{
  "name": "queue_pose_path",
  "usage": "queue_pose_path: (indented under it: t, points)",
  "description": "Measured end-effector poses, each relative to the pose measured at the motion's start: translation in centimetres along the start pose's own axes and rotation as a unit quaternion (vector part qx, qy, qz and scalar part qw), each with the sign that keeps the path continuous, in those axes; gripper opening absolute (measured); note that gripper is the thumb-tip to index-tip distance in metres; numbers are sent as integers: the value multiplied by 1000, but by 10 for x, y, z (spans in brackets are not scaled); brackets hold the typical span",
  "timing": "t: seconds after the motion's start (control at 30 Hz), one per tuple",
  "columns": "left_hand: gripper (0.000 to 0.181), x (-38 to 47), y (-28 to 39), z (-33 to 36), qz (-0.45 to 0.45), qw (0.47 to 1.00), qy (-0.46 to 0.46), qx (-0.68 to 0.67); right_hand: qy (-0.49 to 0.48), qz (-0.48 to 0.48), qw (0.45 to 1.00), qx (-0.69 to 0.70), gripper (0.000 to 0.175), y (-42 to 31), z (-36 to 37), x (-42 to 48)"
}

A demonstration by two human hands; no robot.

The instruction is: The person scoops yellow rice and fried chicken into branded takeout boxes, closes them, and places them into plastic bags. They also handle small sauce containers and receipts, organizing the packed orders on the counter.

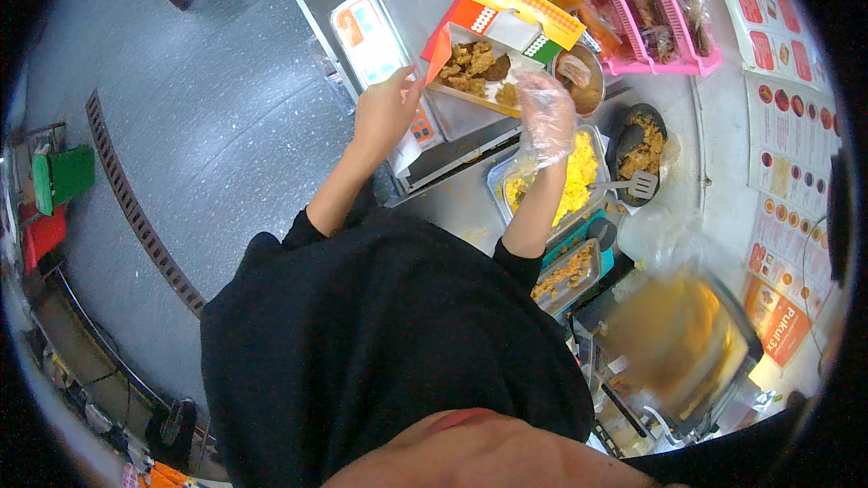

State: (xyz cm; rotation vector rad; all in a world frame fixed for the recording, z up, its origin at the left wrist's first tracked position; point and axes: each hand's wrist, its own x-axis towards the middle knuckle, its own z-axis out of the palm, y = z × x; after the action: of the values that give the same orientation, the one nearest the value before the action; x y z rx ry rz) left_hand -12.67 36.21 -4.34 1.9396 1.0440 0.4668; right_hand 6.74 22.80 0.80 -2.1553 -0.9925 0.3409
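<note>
An open cardboard food box [481, 107], printed orange, yellow and green, sits on a kitchen scale [461, 123]. Fried food pieces [468, 68] lie in its left part, beside a dark brown patty [498, 68]. My left hand [386, 112] is bare and hovers over the scale's display side, fingers apart at the box's left corner. Whether it touches the box is hard to tell. My right hand [544, 112] wears a clear plastic glove and reaches over the box's right end, near a small fried piece [506, 94]. Its fingertips are partly hidden by the glove's folds.
Under my right forearm is a container of yellow shredded food [576, 183]. Beyond stand a stone mortar [618, 142] with a spatula [641, 184], a round tub [597, 91] and a pink basket [708, 64]. A container of brown crumbs [590, 264] lies nearer. Printed sheets [786, 129] cover the wall.
</note>
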Motion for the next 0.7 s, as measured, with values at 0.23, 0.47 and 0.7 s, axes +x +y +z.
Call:
queue_pose_path:
  t: [0.23,0.47,0.7]
  points:
    - [35,-15,-4,-16,-21,998,-38,34,103,62,988,95,18,11,-15,-4]
    - [34,-18,-3,-9,-2,997,-49,55,6,93,965,-245,55,-11,64,33]
    - [35,-21,-13,-10,-25,998,-54,35,23,109,966,-233,51,24,101,54]
